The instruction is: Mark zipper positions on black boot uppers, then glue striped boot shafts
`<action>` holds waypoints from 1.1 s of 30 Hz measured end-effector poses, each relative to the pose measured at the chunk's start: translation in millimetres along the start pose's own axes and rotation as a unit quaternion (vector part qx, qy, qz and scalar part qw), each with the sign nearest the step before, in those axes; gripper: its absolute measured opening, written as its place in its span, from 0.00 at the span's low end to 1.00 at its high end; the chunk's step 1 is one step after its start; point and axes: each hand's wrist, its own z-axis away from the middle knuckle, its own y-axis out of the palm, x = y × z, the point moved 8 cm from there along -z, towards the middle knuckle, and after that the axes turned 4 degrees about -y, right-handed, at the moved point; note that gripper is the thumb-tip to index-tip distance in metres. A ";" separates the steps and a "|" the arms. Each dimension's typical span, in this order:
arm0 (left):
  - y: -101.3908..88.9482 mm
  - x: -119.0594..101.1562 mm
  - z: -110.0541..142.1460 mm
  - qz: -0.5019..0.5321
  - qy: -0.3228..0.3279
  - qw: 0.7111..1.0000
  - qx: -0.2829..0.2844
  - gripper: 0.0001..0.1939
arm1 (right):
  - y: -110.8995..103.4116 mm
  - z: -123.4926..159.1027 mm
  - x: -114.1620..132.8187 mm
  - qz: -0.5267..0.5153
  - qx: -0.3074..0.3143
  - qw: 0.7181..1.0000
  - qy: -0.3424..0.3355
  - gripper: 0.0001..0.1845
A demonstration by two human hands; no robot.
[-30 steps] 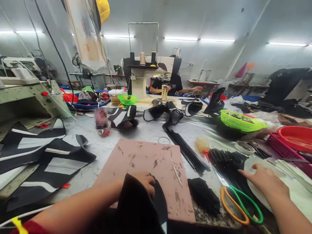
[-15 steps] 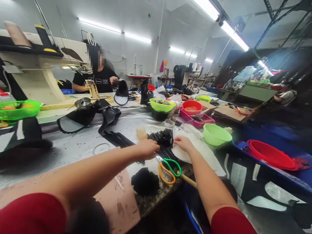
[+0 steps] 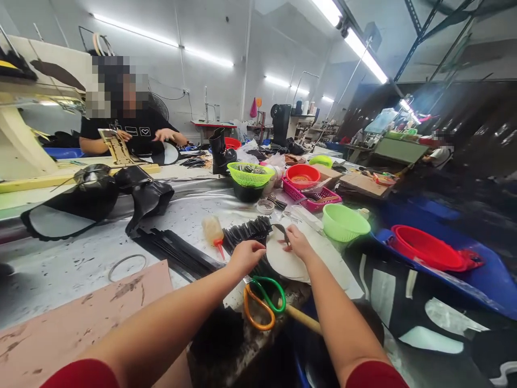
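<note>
- Pinching a black strip [image 3: 281, 229] in the grip of the right hand [image 3: 298, 243], over a round white sheet [image 3: 283, 263].
- Cannot tell the grip of the left hand [image 3: 247, 257].
- Cannot see the scissors [image 3: 265, 297] well past that arm.

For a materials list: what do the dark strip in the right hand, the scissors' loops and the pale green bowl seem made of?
Dark strip: perhaps leather or synthetic, being thin and curving; finish unclear.
Scissors' loops: probably plastic or coated metal, from their smooth, bright green and orange surfaces.
Pale green bowl: likely moulded plastic, smooth, with evenly coloured walls.
</note>
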 end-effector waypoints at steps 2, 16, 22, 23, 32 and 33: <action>-4.1 0.3 -4.8 -0.013 0.006 1.000 -0.010 0.11 | 2.2 0.5 -1.5 -0.043 0.015 0.999 -0.002 0.14; -27.5 -26.7 -63.3 -0.108 0.080 0.987 -0.087 0.12 | 0.4 11.2 -9.2 -0.126 -0.036 0.991 0.033 0.17; -27.4 -35.5 -67.1 -0.142 0.116 0.974 -0.133 0.14 | -1.0 12.4 -7.5 -0.120 -0.043 0.991 0.031 0.14; -26.7 -37.9 -66.8 -0.149 0.127 0.971 -0.137 0.14 | -1.2 12.4 -8.2 -0.122 -0.048 0.991 0.032 0.14; -31.7 -10.2 -13.7 -0.204 0.315 0.924 -0.069 0.14 | -24.4 13.1 -29.9 -0.187 -0.191 0.961 0.075 0.06; -34.0 -0.1 -4.0 -0.209 0.324 0.920 -0.064 0.15 | -28.5 13.4 -32.2 -0.196 -0.215 0.954 0.075 0.05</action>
